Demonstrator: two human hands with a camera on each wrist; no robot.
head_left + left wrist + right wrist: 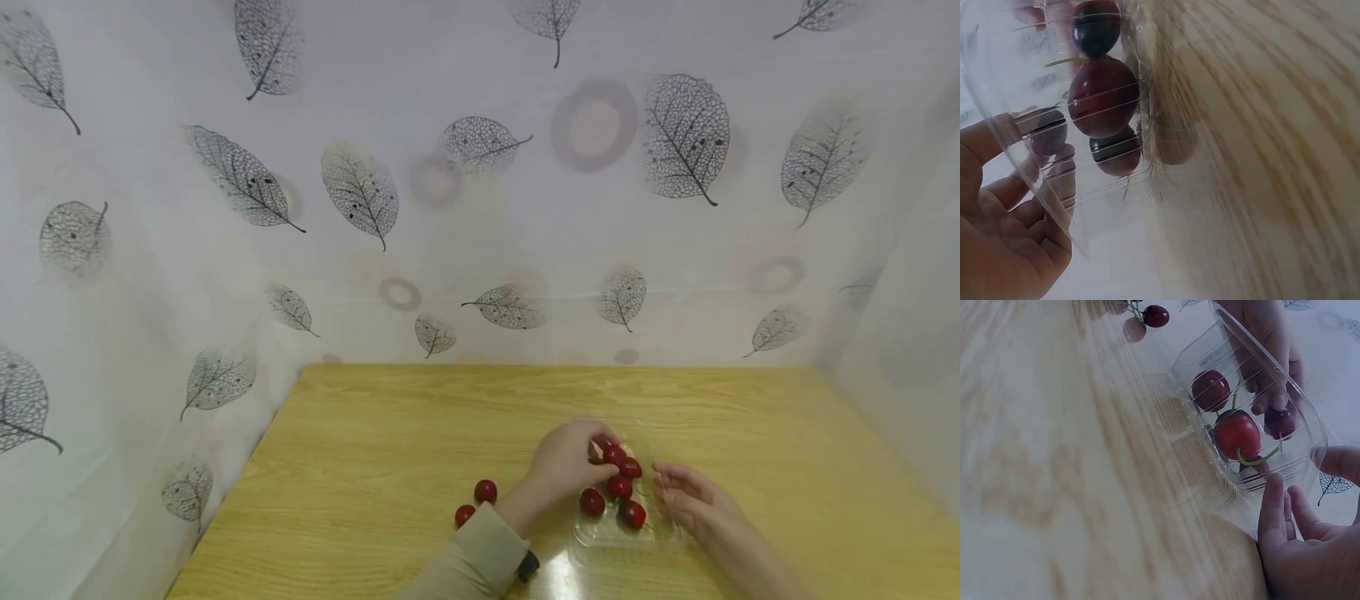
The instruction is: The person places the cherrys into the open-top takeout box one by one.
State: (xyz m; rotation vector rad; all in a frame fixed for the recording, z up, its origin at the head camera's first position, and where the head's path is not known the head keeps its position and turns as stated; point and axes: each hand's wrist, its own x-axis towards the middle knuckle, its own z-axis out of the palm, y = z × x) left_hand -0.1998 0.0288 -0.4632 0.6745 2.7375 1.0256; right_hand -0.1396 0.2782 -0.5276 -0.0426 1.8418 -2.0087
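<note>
A clear plastic container (600,537) stands on the table with several dark red cherries (632,514) in it, some with green stems. My left hand (573,458) reaches in over its left side and pinches a cherry (1047,132) between thumb and fingertips. Through the clear wall in the right wrist view, that same cherry (1280,422) shows at the left fingertips. At the container's right side, my right hand (701,504) holds the edge, its thumb (1335,461) at the rim and fingers (1272,509) against the outer wall.
Two loose cherries (485,492) lie on the wooden table (360,467), left of the container and close by the left forearm. White sheeting (480,250) with a leaf print surrounds the table at the back and sides. A black object (528,567) sits at the left wrist.
</note>
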